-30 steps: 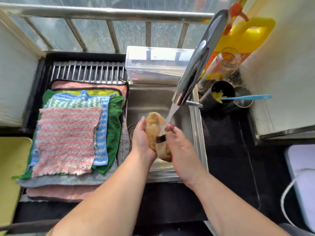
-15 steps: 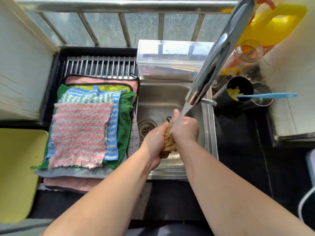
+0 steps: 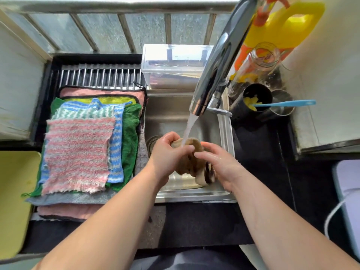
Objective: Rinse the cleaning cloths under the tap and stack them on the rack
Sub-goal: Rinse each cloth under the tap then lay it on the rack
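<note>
Holding the brown cloth (image 3: 191, 162) bunched under the water stream (image 3: 190, 127), both hands are closed on it: the left hand (image 3: 167, 152) curls its fingers over the upper fold, and the right hand (image 3: 218, 164) grips the lower end. The cloth is above the sink (image 3: 226, 129), just below the mouth of the tap (image 3: 220, 61). I think the main risk is splashing. The water hits a rounded fold and can jump over the near rim onto the black table (image 3: 194, 221). If the cloth is not squeezed enough, it will also drip on the way left to the rack (image 3: 101, 76). There the pile of cloths (image 3: 78, 152) already reaches the near edge, and the lowest ones hang a little over it, so a careless drop could push one off. Room to the left is open. On the right a black cup (image 3: 253, 106) with a blue brush (image 3: 284, 103) stands just beside the sink, and the brush handle points away from the hands. The clear box (image 3: 175, 63) closes the far side.
</note>
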